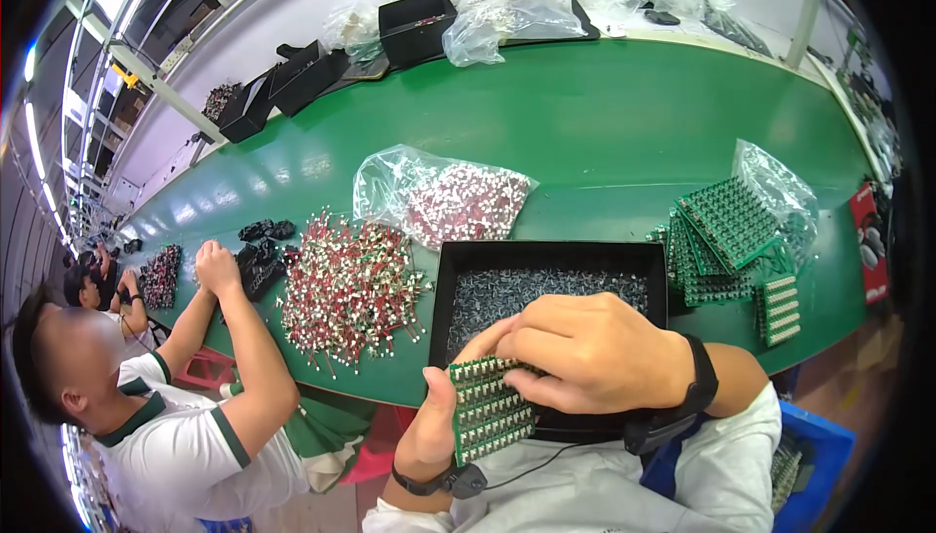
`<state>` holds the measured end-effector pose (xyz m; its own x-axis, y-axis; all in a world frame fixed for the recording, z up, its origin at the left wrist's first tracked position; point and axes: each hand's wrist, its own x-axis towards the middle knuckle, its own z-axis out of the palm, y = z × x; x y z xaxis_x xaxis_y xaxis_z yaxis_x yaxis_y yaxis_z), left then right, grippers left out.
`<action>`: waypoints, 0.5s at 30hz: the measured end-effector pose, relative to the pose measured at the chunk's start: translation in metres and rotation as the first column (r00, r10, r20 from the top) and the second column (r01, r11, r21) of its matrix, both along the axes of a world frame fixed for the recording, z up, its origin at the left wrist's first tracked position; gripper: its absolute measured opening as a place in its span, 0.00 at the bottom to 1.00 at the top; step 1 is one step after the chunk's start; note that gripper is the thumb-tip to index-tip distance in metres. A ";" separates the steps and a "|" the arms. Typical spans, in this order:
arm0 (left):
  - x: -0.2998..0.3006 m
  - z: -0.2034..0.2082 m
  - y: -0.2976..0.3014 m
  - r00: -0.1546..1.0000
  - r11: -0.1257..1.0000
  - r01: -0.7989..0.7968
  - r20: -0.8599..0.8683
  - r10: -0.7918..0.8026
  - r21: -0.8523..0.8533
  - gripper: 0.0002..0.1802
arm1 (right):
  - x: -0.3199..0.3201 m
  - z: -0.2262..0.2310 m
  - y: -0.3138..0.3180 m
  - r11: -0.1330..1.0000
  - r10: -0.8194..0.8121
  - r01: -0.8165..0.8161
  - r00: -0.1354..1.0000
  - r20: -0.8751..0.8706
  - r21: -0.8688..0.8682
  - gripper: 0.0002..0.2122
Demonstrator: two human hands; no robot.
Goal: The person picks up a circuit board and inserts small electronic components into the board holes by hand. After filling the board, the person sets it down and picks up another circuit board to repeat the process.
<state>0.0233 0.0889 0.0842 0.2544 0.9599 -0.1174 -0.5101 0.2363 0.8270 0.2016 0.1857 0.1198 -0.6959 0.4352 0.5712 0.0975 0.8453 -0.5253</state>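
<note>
In my left hand (432,428) is a green circuit board panel (492,421) carrying rows of small white connectors, tilted up, with my thumb along its left edge. My right hand (604,353) is over the panel's upper right corner, its fingers closed and bent down to the connectors. Whatever those fingertips hold is hidden. Both hands are at the near side of a black tray (551,255), which holds a layer of many tiny grey-blue parts (546,284). Black bands with small boxes are on both my wrists.
Left of the tray lies a heap of red-and-white wired connectors (351,289), with a clear bag (468,201) of similar pieces behind. Stacked green panels (726,231) lie right. Black bins (417,28) line the back. A co-worker (185,406) sits at left; a blue crate (819,455) stands right.
</note>
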 end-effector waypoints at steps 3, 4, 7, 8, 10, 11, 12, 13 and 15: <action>0.002 0.003 0.001 0.997 0.999 0.036 -0.076 -0.034 0.036 0.58 | -0.003 -0.008 -0.002 0.999 0.046 -0.046 0.998 -0.049 0.001 0.10; 0.002 0.002 0.000 0.997 0.999 0.037 -0.075 -0.034 0.034 0.58 | -0.004 -0.010 -0.003 0.999 0.045 -0.045 0.998 -0.049 -0.001 0.10; 0.000 0.001 -0.001 0.993 0.993 0.095 -0.077 -0.089 0.070 0.58 | -0.006 -0.013 -0.005 0.996 0.056 -0.050 0.995 -0.081 0.073 0.09; -0.001 0.000 -0.001 0.992 0.994 0.092 -0.092 -0.086 0.061 0.59 | -0.006 -0.012 -0.005 0.997 0.053 -0.047 0.994 -0.094 0.061 0.09; -0.002 0.000 -0.001 0.991 0.995 0.089 -0.105 -0.083 0.053 0.59 | -0.007 -0.011 -0.006 0.998 0.049 -0.044 0.993 -0.104 0.048 0.08; -0.004 0.001 0.000 0.988 0.993 0.109 -0.114 -0.103 0.050 0.59 | -0.007 -0.009 -0.007 0.999 0.048 -0.045 0.992 -0.116 0.031 0.07; -0.005 0.002 0.000 0.985 0.991 0.129 -0.122 -0.123 0.046 0.59 | -0.007 -0.007 -0.007 0.999 0.047 -0.045 0.991 -0.128 0.013 0.06; -0.007 0.001 0.000 0.985 0.990 0.130 -0.119 -0.124 0.044 0.59 | -0.005 -0.004 -0.008 0.999 0.045 -0.044 0.991 -0.126 0.011 0.06; -0.008 -0.001 -0.001 0.995 0.996 0.086 -0.048 -0.086 -0.001 0.59 | -0.002 0.002 -0.007 1.000 0.003 -0.002 0.989 -0.146 0.005 0.05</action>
<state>0.0152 0.0879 0.0834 0.3298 0.9350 -0.1302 -0.4482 0.2765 0.8501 0.1998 0.1786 0.1222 -0.6059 0.4308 0.6688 0.0181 0.8479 -0.5298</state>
